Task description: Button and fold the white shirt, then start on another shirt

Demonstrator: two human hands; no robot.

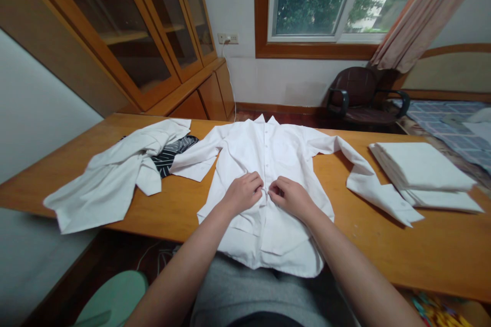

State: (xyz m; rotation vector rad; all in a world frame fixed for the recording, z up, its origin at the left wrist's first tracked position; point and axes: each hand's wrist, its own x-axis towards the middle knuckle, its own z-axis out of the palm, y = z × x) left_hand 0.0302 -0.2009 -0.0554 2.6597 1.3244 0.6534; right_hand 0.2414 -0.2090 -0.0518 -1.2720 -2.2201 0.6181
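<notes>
A white button-up shirt point(245, 158) lies front side up on the wooden table point(356, 245), collar at the far edge and hem hanging over the near edge. Both sleeves are spread outward; the right-hand one bends toward me. My left hand point(245, 191) pinches the shirt's front placket a little below its middle. Just across the placket, my right hand point(287, 194) has its fingers curled on the cloth at the same height. A small gap separates the two hands. The fingertips hide whatever button or buttonhole lies between them.
A crumpled white garment point(111, 163) and a black striped cloth point(172, 156) lie at the left. Folded white clothes point(422, 166) are stacked at the right. Beyond the table stand a dark armchair point(356, 92) and a glass-door cabinet point(153, 25). A green stool point(111, 299) is below left.
</notes>
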